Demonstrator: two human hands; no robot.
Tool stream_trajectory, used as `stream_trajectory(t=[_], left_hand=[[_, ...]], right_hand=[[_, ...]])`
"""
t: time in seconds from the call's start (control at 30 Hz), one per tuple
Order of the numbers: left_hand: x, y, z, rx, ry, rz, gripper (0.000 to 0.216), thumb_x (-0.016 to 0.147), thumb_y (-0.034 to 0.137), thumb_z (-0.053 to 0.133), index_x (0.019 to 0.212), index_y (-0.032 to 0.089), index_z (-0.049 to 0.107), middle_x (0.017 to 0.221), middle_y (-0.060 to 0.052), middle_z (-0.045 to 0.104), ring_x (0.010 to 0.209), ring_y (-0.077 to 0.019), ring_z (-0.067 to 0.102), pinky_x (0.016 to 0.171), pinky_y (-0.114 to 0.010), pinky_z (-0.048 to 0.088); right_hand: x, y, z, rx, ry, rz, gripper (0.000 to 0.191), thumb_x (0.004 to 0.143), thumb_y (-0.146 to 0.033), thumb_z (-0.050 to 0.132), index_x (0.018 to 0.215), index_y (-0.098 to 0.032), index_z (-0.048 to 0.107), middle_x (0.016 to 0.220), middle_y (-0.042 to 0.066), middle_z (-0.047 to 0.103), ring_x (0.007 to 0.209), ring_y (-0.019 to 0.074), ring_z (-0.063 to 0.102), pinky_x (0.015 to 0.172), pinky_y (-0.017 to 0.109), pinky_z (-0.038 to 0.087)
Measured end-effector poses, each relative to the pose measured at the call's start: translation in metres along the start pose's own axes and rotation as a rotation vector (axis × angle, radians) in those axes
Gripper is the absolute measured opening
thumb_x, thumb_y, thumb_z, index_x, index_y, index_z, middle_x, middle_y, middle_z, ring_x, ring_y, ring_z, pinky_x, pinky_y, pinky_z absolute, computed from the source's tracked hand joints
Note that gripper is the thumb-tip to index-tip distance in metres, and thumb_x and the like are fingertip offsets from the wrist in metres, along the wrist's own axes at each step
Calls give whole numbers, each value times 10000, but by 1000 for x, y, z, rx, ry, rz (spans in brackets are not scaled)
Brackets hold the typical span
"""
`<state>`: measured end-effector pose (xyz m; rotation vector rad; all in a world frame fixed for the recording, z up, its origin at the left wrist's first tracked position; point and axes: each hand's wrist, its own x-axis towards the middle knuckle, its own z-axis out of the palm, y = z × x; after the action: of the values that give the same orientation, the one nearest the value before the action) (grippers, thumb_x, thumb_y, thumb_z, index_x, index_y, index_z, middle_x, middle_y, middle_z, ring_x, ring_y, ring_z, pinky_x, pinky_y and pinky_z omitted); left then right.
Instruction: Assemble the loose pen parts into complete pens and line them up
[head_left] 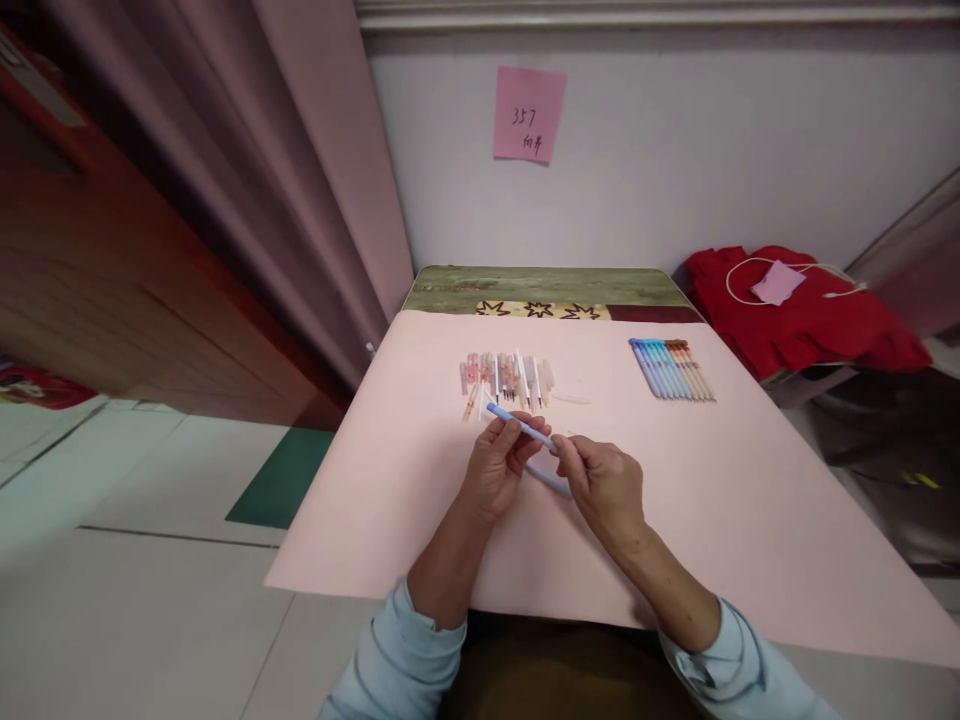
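A light blue pen point(534, 432) with a darker blue end is held slantwise above the table, between both hands. My left hand point(491, 468) pinches it near the darker end, its fingers curled below the barrel. The other end sits between the closed thumb and fingers of my right hand point(606, 485), which hide its tip. Beneath the hands lies another light blue piece point(550, 478), partly covered; its kind is unclear. Beyond my left hand, refills and clear and pinkish pen parts point(510, 378) lie close together. A pale slim piece point(571, 399) rests just right of them.
A row of blue, brown and beige pens point(671, 370) lies at the table's right. Pink paper point(375, 500) covers most of the tabletop. Behind stands a wall with a pink note point(529, 115). Red cloth point(802, 315) with a white cable is at the right, a curtain point(330, 150) at left.
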<state>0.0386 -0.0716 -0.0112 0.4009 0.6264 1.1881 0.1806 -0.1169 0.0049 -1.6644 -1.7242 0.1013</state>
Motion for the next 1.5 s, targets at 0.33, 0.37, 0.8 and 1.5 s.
stream_trajectory(t=[0.33,0.37,0.8,1.5], left_hand=[[7,0,-5,-10,90,77,187,756,230,791,880,115,710,864,-77,754,814,-176,739,683,-198,602],[8,0,-6,-10,83,72,191,755,234,793,880,114,712,867,-79,755,815,-176,739,682,-195,602],[7,-1,-7,9,51,61,196,761,244,789,880,109,711,853,-79,753,816,-166,736,681,-178,597],[5,-2,-4,-14,67,10,170,790,239,763,873,107,696,890,-85,754,833,-169,737,654,-168,596]], right_hand=[[-3,-5,-1,299,-136,206,141,861,-377,614,901,-246,582,722,-24,695,584,162,621,554,260,424],[-2,-4,-2,316,-139,215,144,865,-387,610,856,-245,584,713,-21,694,573,160,617,544,257,422],[-1,-1,-6,361,-197,262,332,928,-515,523,839,-245,697,611,-12,671,553,162,628,584,266,447],[-1,-3,-9,511,-202,357,448,912,-551,531,639,-211,633,594,19,674,533,149,603,578,257,456]])
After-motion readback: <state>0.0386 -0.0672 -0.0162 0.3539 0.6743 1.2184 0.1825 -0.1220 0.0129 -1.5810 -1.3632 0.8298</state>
